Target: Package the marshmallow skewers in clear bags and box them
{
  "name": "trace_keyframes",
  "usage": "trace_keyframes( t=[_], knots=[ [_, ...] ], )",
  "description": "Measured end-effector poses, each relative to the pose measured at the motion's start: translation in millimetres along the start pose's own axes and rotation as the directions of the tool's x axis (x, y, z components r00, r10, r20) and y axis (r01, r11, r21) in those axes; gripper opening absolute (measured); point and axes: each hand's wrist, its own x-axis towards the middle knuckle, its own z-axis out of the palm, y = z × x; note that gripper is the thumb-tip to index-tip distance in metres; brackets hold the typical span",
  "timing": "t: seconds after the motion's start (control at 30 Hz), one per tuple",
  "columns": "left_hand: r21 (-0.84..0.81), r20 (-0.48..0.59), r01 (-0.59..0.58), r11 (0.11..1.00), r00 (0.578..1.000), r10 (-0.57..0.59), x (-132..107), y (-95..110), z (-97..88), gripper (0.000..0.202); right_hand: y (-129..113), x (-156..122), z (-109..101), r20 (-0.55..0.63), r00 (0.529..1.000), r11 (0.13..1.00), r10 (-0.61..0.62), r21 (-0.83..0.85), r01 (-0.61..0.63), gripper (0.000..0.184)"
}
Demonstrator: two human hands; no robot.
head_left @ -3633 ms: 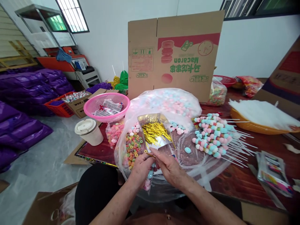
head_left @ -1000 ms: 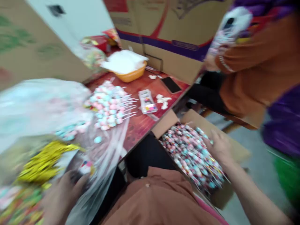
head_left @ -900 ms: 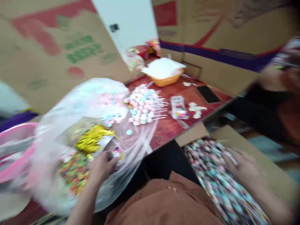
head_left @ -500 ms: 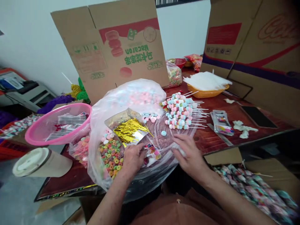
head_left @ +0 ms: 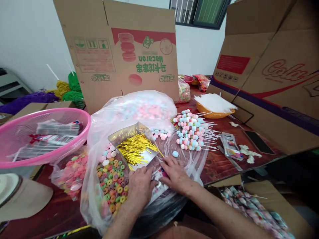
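Observation:
A small printed clear plastic packet (head_left: 160, 186) lies between my two hands, low over the clear plastic sheet. My left hand (head_left: 141, 182) grips its left side with bent fingers and thumb. Fingers of my right hand (head_left: 175, 174) close on its other side; they hide much of the packet. Just beyond are gold twist ties (head_left: 136, 147) in an open silvery pouch (head_left: 151, 158). One blue candy (head_left: 175, 154) rests by itself above my right hand. Colourful ring-shaped candies (head_left: 113, 181) fill the area left of my left hand.
Candy skewers (head_left: 190, 129) are stacked at the right of the big bag of pastel candies (head_left: 147, 106). A pink basket (head_left: 87, 122) holds flat packets; a lidded cup (head_left: 30, 196) stands nearer. Cardboard boxes (head_left: 94, 89) rise behind. A phone (head_left: 259, 142) lies right.
My right hand has moved left from the bare plastic onto the packet, beside my left hand. The camera view has shifted, showing more of the window and the right-hand box.

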Motion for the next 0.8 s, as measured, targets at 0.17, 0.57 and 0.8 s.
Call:
trace_keyframes(
  t=[0.17,0.57,0.8],
  knots=[
    [-0.079,-0.039,-0.044,0.996,0.998,0.041,2,-9,6.5,0.022,17,-10,12,-0.084,0.995,0.985,0.058,0.169,-0.043,0.061],
    [-0.031,0.09,-0.007,0.999,0.996,0.009,12,9,-3.1,0.031,40,-4,-2,-0.225,0.974,0.959,-0.039,0.264,0.099,0.034],
    [-0.105,0.196,0.015,0.994,0.981,0.006,20,14,-15.2,0.03,63,-28,-24,-0.394,0.906,0.867,0.152,0.494,0.069,0.021]
  ],
)
